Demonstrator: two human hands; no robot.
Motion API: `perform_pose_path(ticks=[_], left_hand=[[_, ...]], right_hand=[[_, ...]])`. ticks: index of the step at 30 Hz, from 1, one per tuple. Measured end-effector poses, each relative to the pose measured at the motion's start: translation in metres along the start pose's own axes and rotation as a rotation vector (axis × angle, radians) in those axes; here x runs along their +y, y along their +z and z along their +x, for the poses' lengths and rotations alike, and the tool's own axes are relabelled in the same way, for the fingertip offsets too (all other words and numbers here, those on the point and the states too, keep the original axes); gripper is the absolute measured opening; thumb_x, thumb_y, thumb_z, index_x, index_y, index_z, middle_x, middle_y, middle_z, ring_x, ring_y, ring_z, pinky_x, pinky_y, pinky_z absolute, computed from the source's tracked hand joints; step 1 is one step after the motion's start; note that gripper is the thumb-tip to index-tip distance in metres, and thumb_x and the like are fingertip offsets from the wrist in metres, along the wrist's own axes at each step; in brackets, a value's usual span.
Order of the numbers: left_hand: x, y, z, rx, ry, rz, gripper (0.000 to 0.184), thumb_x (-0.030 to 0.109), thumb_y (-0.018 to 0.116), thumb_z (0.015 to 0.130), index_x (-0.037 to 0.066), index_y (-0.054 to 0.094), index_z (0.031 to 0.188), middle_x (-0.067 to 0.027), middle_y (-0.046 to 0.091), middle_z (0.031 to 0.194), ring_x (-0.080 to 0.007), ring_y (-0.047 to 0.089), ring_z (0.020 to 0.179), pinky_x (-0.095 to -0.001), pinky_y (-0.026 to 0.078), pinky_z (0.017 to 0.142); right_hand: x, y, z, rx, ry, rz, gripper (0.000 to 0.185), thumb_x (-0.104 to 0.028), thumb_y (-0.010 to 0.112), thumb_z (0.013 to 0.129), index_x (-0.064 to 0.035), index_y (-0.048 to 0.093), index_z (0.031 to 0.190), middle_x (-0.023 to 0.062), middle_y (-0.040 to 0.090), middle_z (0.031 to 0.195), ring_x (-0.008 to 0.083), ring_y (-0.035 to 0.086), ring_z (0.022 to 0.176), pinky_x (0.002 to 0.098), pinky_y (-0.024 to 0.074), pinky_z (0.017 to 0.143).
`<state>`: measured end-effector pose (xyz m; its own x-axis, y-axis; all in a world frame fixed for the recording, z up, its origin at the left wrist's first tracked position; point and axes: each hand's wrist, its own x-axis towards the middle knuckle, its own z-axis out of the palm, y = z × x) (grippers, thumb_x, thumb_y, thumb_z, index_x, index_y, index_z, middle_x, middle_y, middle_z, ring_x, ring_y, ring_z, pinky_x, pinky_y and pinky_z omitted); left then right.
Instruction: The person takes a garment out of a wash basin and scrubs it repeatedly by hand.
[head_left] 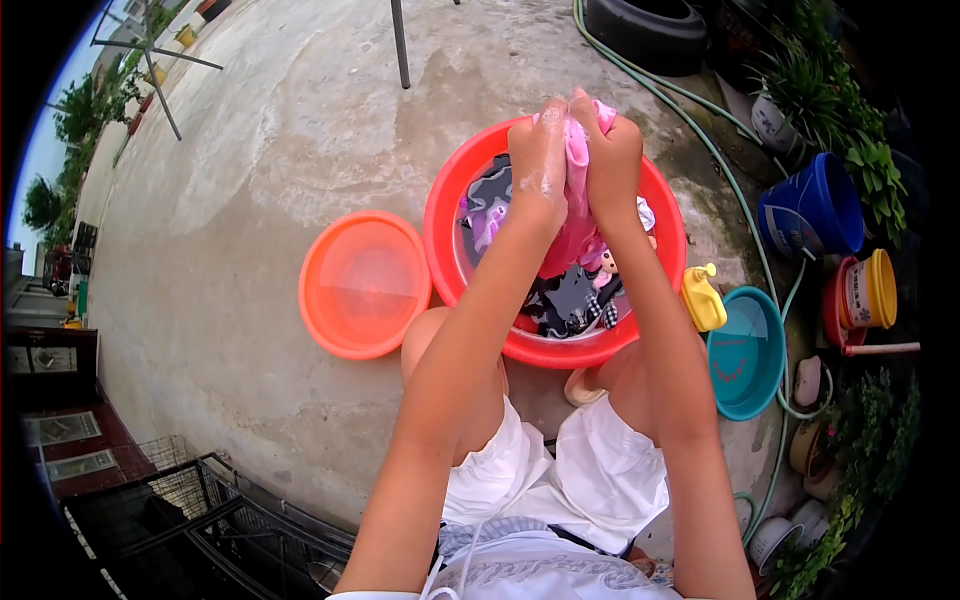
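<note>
A wet pink cloth (577,190) hangs between my two hands above a large red basin (440,190). My left hand (538,160), with suds on its back, is closed round the cloth's left side. Fingers wrapped round the cloth's right side, my right hand (613,160) is level with the left one. The cloth's lower end reaches down into the basin. Dark water (560,300) fills the basin, with a purple and white item (487,222) at its left and a checkered black and white item (598,310) at its lower right.
An orange basin (365,335) stands left of the red one. To the right are a yellow bottle (704,303), a teal basin (770,380), a blue bucket (790,220) and a green hose (725,160). A black tire (645,35) lies at the top, plants (880,180) beyond.
</note>
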<state>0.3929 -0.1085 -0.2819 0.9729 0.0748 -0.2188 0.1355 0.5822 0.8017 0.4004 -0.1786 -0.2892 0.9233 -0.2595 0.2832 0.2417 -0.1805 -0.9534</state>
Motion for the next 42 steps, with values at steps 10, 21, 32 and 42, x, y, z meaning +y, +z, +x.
perform_pose_path(ticks=[10, 21, 32, 42], left_hand=[[0.007, -0.006, 0.001, 0.011, 0.02, -0.136, 0.021, 0.024, 0.049, 0.078, 0.007, 0.049, 0.065, 0.0001, 0.047, 0.061, -0.0092, 0.044, 0.053, -0.0255, 0.036, 0.048], [0.004, 0.0, -0.008, 0.011, -0.007, 0.132, 0.022, 0.027, 0.052, 0.079, 0.005, 0.053, 0.078, 0.0004, 0.05, 0.069, -0.0094, 0.043, 0.056, -0.0263, 0.034, 0.048], [0.009, -0.005, 0.004, 0.066, 0.025, 0.0, 0.022, 0.027, 0.053, 0.078, 0.01, 0.046, 0.065, 0.0044, 0.042, 0.058, -0.0075, 0.038, 0.045, -0.0263, 0.03, 0.041], [0.0, 0.001, -0.004, 0.034, 0.025, 0.126, 0.022, 0.028, 0.052, 0.079, 0.006, 0.052, 0.076, 0.002, 0.047, 0.068, -0.0081, 0.042, 0.057, -0.0251, 0.034, 0.049]], right_hand=[[-0.005, 0.008, -0.018, -0.04, -0.04, -0.028, 0.041, -0.028, 0.053, 0.078, 0.0041, 0.048, 0.054, 0.0156, 0.044, 0.044, 0.0221, 0.039, 0.038, 0.0345, 0.0322, 0.042], [0.002, 0.002, 0.001, 0.018, 0.081, 0.18, 0.04, -0.025, 0.053, 0.08, 0.0025, 0.044, 0.052, 0.0029, 0.039, 0.044, 0.0089, 0.032, 0.045, 0.0299, 0.0302, 0.042], [-0.012, 0.009, -0.023, -0.042, -0.015, 0.066, 0.041, -0.026, 0.054, 0.079, 0.0035, 0.047, 0.052, 0.012, 0.042, 0.043, 0.0152, 0.037, 0.04, 0.0322, 0.0321, 0.042], [0.016, 0.004, 0.011, 0.009, 0.076, 0.103, 0.041, -0.029, 0.054, 0.079, 0.004, 0.046, 0.055, 0.0067, 0.038, 0.044, 0.0108, 0.033, 0.045, 0.0316, 0.0301, 0.043]])
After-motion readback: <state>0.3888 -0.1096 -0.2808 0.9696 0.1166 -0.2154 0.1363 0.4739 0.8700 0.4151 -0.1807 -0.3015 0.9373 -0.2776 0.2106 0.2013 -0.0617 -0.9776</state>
